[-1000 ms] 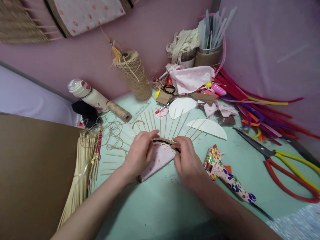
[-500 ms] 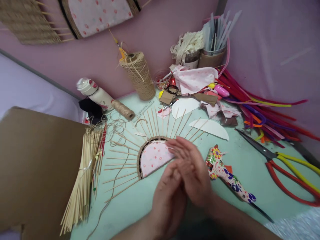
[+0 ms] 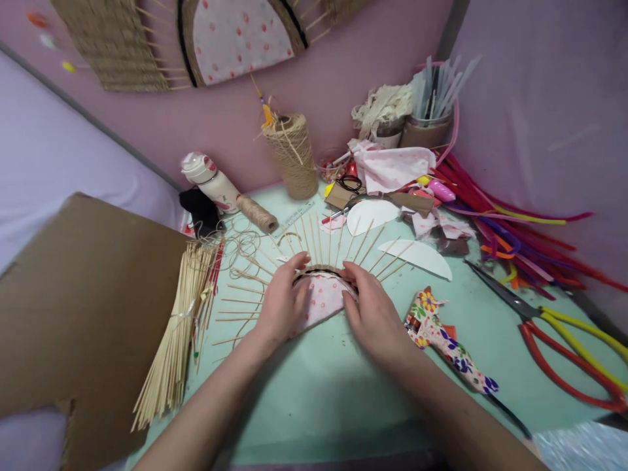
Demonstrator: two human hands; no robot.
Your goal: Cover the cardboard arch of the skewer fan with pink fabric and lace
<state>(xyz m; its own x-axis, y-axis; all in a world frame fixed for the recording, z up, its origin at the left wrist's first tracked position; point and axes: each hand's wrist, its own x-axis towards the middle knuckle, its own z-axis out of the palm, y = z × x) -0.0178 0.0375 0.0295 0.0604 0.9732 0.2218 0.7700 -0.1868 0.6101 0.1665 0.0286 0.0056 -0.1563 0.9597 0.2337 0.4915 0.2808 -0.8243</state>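
A half-round piece covered in pink dotted fabric point(image 3: 322, 297), with thin wooden sticks point(image 3: 314, 239) fanning out from its curved edge, lies on the mint-green table point(image 3: 314, 392). My left hand point(image 3: 282, 301) lies on its left side, fingers curled down over the rim. My right hand point(image 3: 373, 314) presses on its right side, fingers bent against the edge. Both hands grip the piece from either side. A floral-patterned glue gun point(image 3: 446, 343) lies just to the right of my right hand.
A bundle of sticks point(image 3: 179, 327) and brown cardboard point(image 3: 83, 301) lie left. Behind are twine spools point(image 3: 293, 154), a bottle point(image 3: 210, 183), white half-circles point(image 3: 417, 255), cups of glue sticks point(image 3: 432, 111), and fabric scraps. Pipe cleaners point(image 3: 505, 216) and red-yellow scissors point(image 3: 554, 327) lie right.
Half a second ago both hands were lifted off the piece and held together near its right side; now they are back on it, one at each side. The view has tilted up.
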